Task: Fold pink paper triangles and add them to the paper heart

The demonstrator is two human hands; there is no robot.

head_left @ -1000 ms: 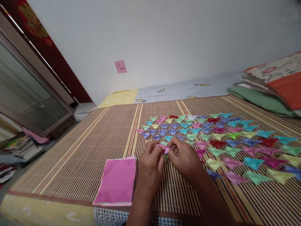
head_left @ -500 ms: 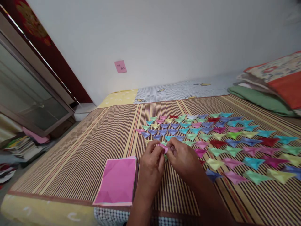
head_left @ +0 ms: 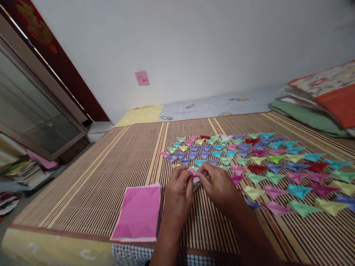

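Note:
A small folded piece of pink paper [head_left: 194, 173] is pinched between my two hands above the striped mat. My left hand [head_left: 179, 188] grips its left side with closed fingers. On the other side, the fingertips of my right hand [head_left: 217, 183] press on the paper's right edge. Rows of folded paper pieces in many colours, such as a cyan one [head_left: 298, 191], lie beyond my hands and to their right. A stack of square paper with a pink sheet on top [head_left: 138, 212] rests left of my left wrist.
The striped mat [head_left: 111, 166] covers the bed, over a patterned sheet [head_left: 199, 107]. Folded bedding and a pillow [head_left: 338, 92] are at the right back. A pink note [head_left: 142, 78] is on the wall. Books [head_left: 24, 171] and a glass-panelled cabinet [head_left: 41, 118] stand at the left.
My right hand has shifted slightly, and the pink paper between my fingertips is turned a little and shows more of its surface. The stack and the rows have not moved.

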